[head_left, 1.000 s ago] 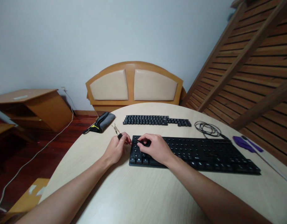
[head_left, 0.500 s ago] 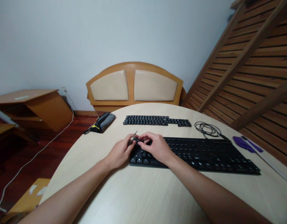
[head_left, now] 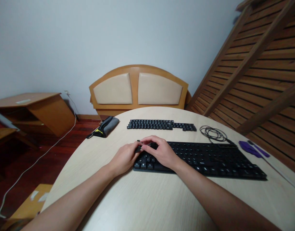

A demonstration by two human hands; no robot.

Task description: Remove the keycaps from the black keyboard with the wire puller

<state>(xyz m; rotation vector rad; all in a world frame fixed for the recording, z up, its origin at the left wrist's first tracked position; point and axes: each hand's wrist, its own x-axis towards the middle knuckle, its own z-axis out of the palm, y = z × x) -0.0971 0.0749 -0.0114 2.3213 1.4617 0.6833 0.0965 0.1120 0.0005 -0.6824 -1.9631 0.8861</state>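
A black keyboard (head_left: 209, 160) lies on the round table, with many of its key spots bare and several keycaps left at its front left corner. My left hand (head_left: 124, 158) is at the keyboard's upper left corner, its fingers closed around something small and dark. My right hand (head_left: 161, 152) meets it there, thumb and forefinger pinched together above the left keys. What sits between the fingertips is mostly hidden. Behind the keyboard, loose black keycaps (head_left: 149, 124) are laid out in rows.
A coiled black cable (head_left: 213, 133) lies behind the keyboard's right part. To the right are a purple cloth (head_left: 249, 149) and a thin, pale stick-like tool with a dark tip (head_left: 260, 149). A folded grey and black cloth item (head_left: 106, 126) rests at the table's left edge.
The thin pointed tool that stuck up from my left fingers has tilted down and is mostly out of sight. Both hands stay at the keyboard's left corner.
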